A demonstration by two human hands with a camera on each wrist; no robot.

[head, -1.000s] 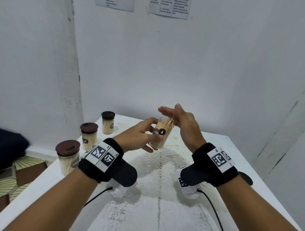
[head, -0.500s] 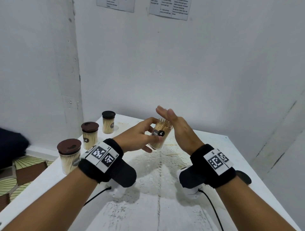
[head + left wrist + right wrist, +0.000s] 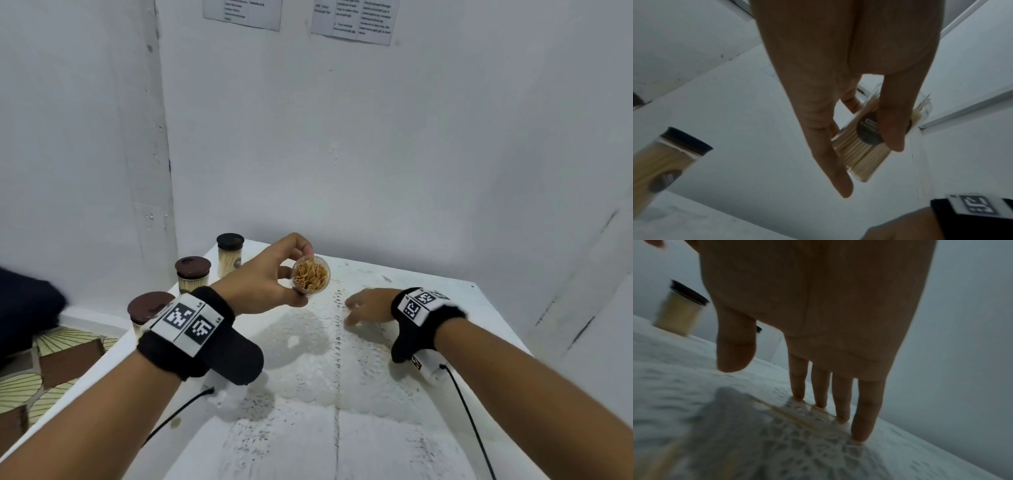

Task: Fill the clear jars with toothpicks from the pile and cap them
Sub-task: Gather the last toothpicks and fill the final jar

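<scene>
Now uncapped jar [image 3: 311,276] between left hand's [image 3: 263,281] fingers [image 3: 891,126].

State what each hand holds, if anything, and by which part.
The left hand grips the open jar of toothpicks by its clear side wall, thumb opposite the fingers. The right hand holds nothing; its straight fingers touch the table.

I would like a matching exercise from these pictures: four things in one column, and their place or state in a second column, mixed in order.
Things:
1. open jar
2. left hand
3. right hand
4. farthest capped jar

States:
a. fingers straight, tips on the white table
b. stands by the wall with a black lid
c. no lid, full of toothpicks, held up
d. grips a jar

Pairs: 1-c, 2-d, 3-a, 4-b
</scene>
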